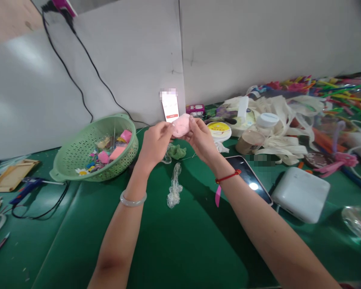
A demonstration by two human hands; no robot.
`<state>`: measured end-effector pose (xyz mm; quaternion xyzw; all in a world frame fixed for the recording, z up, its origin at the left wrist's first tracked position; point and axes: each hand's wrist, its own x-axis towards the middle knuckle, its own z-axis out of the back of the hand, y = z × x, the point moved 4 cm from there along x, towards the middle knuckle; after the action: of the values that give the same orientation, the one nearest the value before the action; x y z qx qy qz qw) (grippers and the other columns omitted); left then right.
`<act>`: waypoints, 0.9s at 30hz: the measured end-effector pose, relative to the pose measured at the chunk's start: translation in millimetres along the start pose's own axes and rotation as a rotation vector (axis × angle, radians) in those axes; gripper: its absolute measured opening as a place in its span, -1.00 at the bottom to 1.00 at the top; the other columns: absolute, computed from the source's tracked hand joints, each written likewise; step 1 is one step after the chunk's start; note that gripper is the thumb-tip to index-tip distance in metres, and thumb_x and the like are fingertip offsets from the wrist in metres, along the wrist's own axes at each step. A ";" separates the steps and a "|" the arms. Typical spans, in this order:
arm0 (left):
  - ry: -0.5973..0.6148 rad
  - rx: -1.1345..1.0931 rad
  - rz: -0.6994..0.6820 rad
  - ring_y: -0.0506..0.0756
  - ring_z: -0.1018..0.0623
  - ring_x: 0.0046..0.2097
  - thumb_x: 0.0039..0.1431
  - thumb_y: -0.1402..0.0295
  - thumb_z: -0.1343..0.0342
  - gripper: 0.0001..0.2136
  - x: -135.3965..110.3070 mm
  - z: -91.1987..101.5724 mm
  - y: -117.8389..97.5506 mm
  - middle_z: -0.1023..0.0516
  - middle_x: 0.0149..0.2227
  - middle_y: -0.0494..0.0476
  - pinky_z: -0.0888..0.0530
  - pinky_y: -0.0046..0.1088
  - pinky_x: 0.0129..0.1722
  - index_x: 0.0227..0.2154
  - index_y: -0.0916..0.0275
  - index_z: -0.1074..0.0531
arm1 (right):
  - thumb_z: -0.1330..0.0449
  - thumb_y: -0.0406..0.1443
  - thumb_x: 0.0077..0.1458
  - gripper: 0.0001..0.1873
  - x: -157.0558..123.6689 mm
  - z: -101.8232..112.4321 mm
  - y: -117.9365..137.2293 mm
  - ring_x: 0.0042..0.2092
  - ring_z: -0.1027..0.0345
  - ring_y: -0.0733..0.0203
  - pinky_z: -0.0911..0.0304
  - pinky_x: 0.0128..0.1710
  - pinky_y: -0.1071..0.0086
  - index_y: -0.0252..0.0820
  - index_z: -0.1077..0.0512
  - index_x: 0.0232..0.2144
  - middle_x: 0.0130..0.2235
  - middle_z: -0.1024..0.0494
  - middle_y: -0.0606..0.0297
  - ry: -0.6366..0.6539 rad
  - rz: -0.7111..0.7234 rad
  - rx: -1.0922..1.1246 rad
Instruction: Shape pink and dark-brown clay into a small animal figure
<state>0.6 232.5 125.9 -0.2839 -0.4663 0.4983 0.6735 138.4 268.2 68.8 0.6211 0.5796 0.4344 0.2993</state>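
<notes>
A soft pale pink lump (181, 125), perhaps modelling clay, is held up above the table between both my hands. My left hand (157, 143) pinches its left end, and my right hand (202, 138) grips its right end with thumb and fingers. Below them on the green table lies a crumpled piece of clear plastic wrap (175, 188). Just under the hands sits a crumpled green piece (177, 151). Behind the lump a lit phone (170, 106) leans upright against the wall.
On the left stands a green basket (75, 154) of colourful pieces, with a blue glue gun (27, 190) beside it. To the right are a dark-screened phone (249, 178), a white box-shaped device (301, 194), a white-lidded jar (257, 132), a yellow-labelled tub (219, 131) and heaped ribbons (284, 148).
</notes>
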 end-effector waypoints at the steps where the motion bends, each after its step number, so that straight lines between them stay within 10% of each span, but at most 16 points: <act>1: -0.010 -0.001 -0.009 0.10 -0.66 -0.28 0.25 0.17 -0.19 -0.77 0.8 -0.5 0.9 -0.69 -0.29 0.15 -0.60 -0.40 -0.26 -0.29 0.25 -0.56 | -0.25 0.16 0.09 -0.51 0.0 -0.2 0.5 -0.29 -0.46 0.26 -0.44 -0.30 0.34 -0.03 -0.20 -0.35 -0.41 -0.41 0.40 0.001 0.002 0.015; 17: -0.024 0.049 -0.137 0.03 -0.56 -0.37 0.21 0.28 -0.26 -0.79 1.5 -1.0 -4.2 -0.64 -0.36 0.06 -0.49 -0.45 -0.30 -0.12 0.19 -0.58 | -0.34 0.15 0.00 -0.50 -6.3 6.5 20.2 -0.47 -0.25 0.31 -0.24 -0.53 0.40 -0.05 -0.30 -0.41 -0.45 -0.37 0.41 0.135 -0.069 -0.134; 27: -0.005 -0.182 -0.216 0.22 -0.46 0.25 0.40 -0.09 0.18 -0.48 -1.7 -28.0 4.5 -0.50 0.19 0.20 -0.46 -0.16 0.20 0.10 0.11 -0.49 | -0.24 0.19 0.10 -0.50 -1.5 -0.5 10.8 -0.45 -0.25 0.31 -0.28 -0.50 0.38 -0.05 -0.25 -0.40 -0.44 -0.32 0.41 0.003 0.080 -0.006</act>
<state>24.2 234.8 110.2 -0.2907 -0.5389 0.3793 0.6937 143.1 265.1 78.2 0.6424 0.5534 0.4486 0.2827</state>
